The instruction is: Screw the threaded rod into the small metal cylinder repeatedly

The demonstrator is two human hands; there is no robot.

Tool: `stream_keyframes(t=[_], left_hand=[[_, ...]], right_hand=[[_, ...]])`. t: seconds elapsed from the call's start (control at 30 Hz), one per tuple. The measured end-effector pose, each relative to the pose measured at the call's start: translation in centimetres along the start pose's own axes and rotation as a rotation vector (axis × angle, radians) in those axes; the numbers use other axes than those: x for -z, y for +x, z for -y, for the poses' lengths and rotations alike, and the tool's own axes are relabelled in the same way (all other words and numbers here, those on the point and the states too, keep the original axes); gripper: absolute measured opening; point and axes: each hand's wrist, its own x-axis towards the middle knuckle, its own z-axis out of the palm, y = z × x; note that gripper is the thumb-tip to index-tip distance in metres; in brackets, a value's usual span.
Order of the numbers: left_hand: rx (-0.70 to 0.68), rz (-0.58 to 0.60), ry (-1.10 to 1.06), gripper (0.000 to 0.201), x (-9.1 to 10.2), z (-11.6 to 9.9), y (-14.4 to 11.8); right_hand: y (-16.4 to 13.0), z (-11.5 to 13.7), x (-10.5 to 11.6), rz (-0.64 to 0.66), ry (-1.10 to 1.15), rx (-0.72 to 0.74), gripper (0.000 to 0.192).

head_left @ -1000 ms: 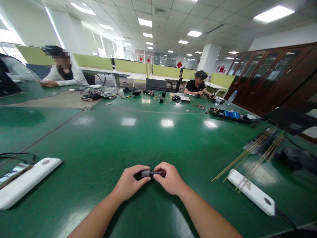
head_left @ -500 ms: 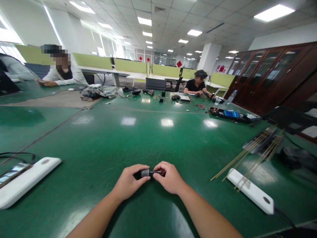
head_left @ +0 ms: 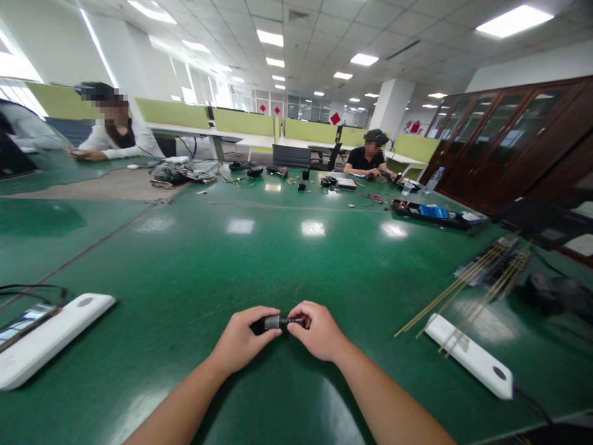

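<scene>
Low over the green table [head_left: 287, 259], near its front middle, my two hands meet on a small cylindrical part [head_left: 272, 322], grey with a black end. My left hand [head_left: 238, 343] has its thumb and fingers closed round this cylinder from the left. A thin dark ribbed rod [head_left: 285, 321] sticks out of the cylinder's right end, lined up with it. From the right, my right hand [head_left: 319, 334] pinches the rod between thumb and fingertips. The rod's far end is partly hidden by those fingers, and the exact kind of part cannot be made out.
White bars [head_left: 69, 337] lie at left and right, a phone-like device [head_left: 28, 324] on the left one. Thin yellowish sticks [head_left: 456, 284] cross the right bar. Farther back are a black tray [head_left: 417, 213], a bottle [head_left: 433, 181], loose electronics and two seated people [head_left: 368, 161].
</scene>
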Motion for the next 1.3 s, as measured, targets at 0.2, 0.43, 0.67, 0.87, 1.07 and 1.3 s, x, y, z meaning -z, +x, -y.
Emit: stream_keyframes(t=[0.2,0.43,0.67,0.87,1.07,1.3], left_hand=[[-0.002,0.003,-0.001,0.030,0.10,-0.03,-0.05],[0.007,0.002,0.000,0.031,0.13,0.12,0.00],[0.011,-0.005,-0.005,0.031,0.03,0.09,-0.03],[0.014,-0.010,-0.010,0.032,0.04,0.29,-0.03],[0.014,-0.016,-0.011,0.032,-0.01,0.26,0.04],[0.019,-0.025,-0.008,0.031,0.16,0.01,-0.04]], right_hand=[[0.08,-0.18,0.00,0.002,0.008,-0.008,0.009],[0.08,-0.21,0.14,0.026,0.042,-0.021,0.010],[0.07,-0.42,0.22,0.022,0.033,-0.019,0.010],[0.11,-0.65,0.21,0.016,0.016,-0.021,0.010],[0.17,-0.80,0.39,0.024,0.011,-0.031,0.011],[0.20,-0.68,0.64,0.021,-0.005,-0.036,0.011]])
